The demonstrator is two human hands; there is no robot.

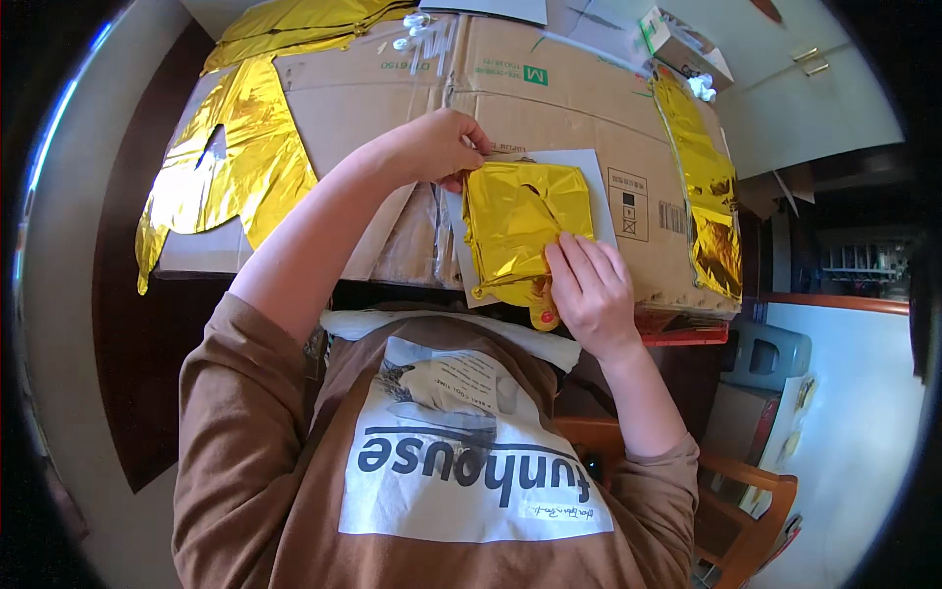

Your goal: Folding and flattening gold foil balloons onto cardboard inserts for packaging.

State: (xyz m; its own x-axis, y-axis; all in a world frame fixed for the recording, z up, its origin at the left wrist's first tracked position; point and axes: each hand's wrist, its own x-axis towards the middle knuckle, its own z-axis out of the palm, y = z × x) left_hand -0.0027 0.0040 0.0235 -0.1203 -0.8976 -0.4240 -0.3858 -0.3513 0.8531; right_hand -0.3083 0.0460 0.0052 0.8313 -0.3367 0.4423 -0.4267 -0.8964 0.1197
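A folded, deflated gold foil balloon [525, 211] lies on a white card [603, 206] on top of the cardboard. My left hand [442, 147] has bent fingers closed at the balloon's upper left corner; its fingertips are partly hidden. At the lower right edge, my right hand [597, 294] has its fingers pressed together on the foil, with the thumb out of sight. A narrow foil end with a small red spot hangs below the folded part, beside my right hand.
Flattened cardboard [373, 108] covers the table. Unfolded gold foil balloons lie at the left [240, 147], the far left [294, 29] and the right edge [702, 187]. Thin white sticks [417, 39] lie at the back. An open box [682, 49] stands far right, and a wooden chair [751, 501] below.
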